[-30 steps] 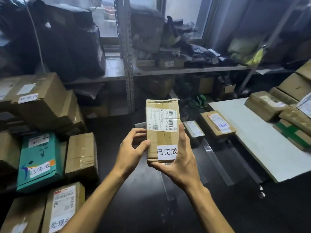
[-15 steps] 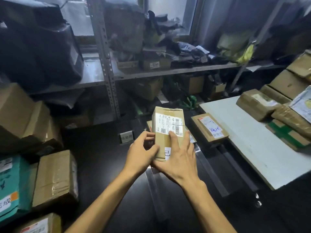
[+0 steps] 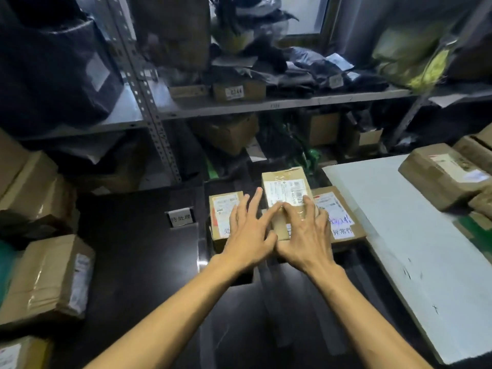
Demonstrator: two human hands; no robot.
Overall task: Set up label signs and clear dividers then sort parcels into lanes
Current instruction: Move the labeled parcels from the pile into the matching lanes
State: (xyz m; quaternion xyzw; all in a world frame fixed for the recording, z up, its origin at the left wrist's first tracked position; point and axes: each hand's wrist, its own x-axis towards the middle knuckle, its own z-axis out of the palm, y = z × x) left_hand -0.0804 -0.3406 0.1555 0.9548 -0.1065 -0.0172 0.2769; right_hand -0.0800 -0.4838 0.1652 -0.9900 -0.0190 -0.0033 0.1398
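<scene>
A small brown parcel (image 3: pixel 286 186) with a white barcode label lies flat on the dark table, between a parcel on its left (image 3: pixel 222 211) and a parcel with handwriting on its right (image 3: pixel 339 209). My left hand (image 3: pixel 249 235) rests on its near left part with fingers spread and straight. My right hand (image 3: pixel 304 234) touches its top with arched fingertips, thumb against my left thumb. A small label sign (image 3: pixel 181 217) stands left of the parcels. A clear divider strip (image 3: pixel 269 291) runs toward me below my hands, faint and hard to trace.
A white board (image 3: pixel 399 235) covers the table's right side, with brown parcels (image 3: pixel 442 174) on its far end. Taped boxes (image 3: pixel 50 278) are stacked at the left. A metal shelf (image 3: pixel 266 105) full of bags and boxes stands behind.
The parcel went from upright in both hands down and forward, and now lies flat among the other parcels. Both hands have let go of their grip and spread over its top.
</scene>
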